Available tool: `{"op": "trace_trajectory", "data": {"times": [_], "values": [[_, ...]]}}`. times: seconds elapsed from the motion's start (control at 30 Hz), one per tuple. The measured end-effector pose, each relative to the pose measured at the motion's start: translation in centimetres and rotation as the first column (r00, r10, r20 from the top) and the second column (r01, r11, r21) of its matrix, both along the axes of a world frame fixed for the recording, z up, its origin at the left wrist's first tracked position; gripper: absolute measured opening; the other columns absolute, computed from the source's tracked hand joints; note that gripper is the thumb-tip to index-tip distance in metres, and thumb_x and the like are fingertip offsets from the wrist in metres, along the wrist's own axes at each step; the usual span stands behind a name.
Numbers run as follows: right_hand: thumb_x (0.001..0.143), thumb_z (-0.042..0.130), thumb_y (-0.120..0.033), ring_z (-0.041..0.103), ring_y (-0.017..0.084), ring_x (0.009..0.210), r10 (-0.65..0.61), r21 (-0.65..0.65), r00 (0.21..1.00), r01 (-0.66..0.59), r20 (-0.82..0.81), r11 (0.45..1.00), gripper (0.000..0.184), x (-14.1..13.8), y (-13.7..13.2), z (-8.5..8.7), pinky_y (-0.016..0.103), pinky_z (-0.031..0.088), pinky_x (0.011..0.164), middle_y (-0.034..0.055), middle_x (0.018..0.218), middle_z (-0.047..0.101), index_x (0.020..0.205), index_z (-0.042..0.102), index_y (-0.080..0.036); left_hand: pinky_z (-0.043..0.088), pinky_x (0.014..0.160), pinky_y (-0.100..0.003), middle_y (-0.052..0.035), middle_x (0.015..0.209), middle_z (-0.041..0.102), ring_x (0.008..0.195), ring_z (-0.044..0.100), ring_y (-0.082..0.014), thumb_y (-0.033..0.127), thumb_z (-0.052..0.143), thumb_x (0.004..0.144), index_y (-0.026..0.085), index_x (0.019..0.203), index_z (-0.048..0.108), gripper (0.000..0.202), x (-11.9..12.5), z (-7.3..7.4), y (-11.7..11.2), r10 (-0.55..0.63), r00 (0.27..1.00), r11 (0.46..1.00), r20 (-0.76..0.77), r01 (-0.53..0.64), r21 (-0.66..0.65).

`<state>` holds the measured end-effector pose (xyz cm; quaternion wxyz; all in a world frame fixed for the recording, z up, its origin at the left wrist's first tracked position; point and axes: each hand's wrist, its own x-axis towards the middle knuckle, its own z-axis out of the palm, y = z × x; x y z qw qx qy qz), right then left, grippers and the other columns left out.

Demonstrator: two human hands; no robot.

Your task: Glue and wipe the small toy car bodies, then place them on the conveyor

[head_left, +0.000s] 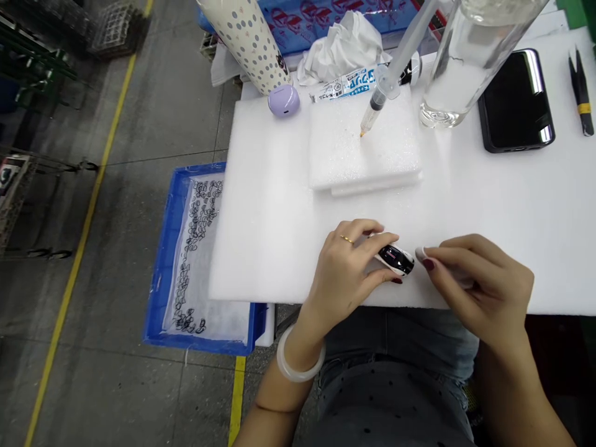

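My left hand (pixel 347 267) is closed round a small black-and-white car-shaped part (pixel 397 259), holding it on the white foam sheet (pixel 270 211) near the front edge. Just to its right, my right hand (pixel 470 276) has its fingers curled, with thumb and forefinger pinched close to the part's end. What that pinch holds is too small to make out. A syringe dispenser (pixel 379 99) stands tip-down on a smaller foam block (pixel 363 155) further back.
A blue tray (pixel 162 261) of several small black rings sits left of the table. At the back stand a dotted cup (pixel 251 43), a lilac case (pixel 284 100), a glue tube (pixel 344 84), crumpled tissue (pixel 342 46), a clear bottle (pixel 460 62), a phone (pixel 516 99) and black tweezers (pixel 581 93).
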<state>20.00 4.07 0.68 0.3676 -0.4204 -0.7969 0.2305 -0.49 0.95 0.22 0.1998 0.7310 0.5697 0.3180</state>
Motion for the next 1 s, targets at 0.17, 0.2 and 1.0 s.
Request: {"op": "trace_trajectory", "data": {"times": [0.17, 0.2, 1.0], "values": [[0.086, 0.066, -0.009, 0.059, 0.01, 0.062, 0.034, 0.184, 0.995, -0.051, 0.098, 0.982, 0.024, 0.2, -0.9, -0.9, 0.024, 0.048, 0.052, 0.0037, 0.09, 0.066, 0.106, 0.068, -0.023, 0.052, 0.084, -0.038, -0.0065, 0.102, 0.065, 0.094, 0.06, -0.0218, 0.028, 0.074, 0.086, 0.02, 0.111, 0.069, 0.027, 0.2, -0.6, -0.4, 0.072, 0.995, 0.996, 0.064, -0.075, 0.054], [0.087, 0.066, -0.01, 0.06, 0.01, 0.063, 0.029, 0.202, 0.993, -0.052, 0.114, 0.978, 0.024, 0.1, -0.9, -1.0, 0.025, 0.049, 0.053, 0.0042, 0.092, 0.066, 0.107, 0.068, -0.023, 0.052, 0.084, -0.038, -0.0064, 0.103, 0.064, 0.095, 0.06, -0.0217, 0.027, 0.073, 0.087, 0.02, 0.112, 0.069, 0.026, 0.2, -0.6, -0.4, 0.063, 0.995, 0.997, 0.075, -0.066, 0.048], [0.087, 0.066, -0.008, 0.064, 0.011, 0.07, 0.051, 0.186, 0.984, -0.084, 0.173, 0.979, 0.024, -0.4, -0.5, -1.1, 0.024, 0.054, 0.06, 0.0055, 0.1, 0.065, 0.109, 0.067, -0.019, 0.051, 0.082, -0.039, -0.0062, 0.099, 0.063, 0.093, 0.058, -0.0222, 0.024, 0.076, 0.083, 0.016, 0.107, 0.071, 0.025, 0.5, -0.3, -0.4, 0.107, 0.989, 0.994, 0.098, -0.108, 0.006]]}}
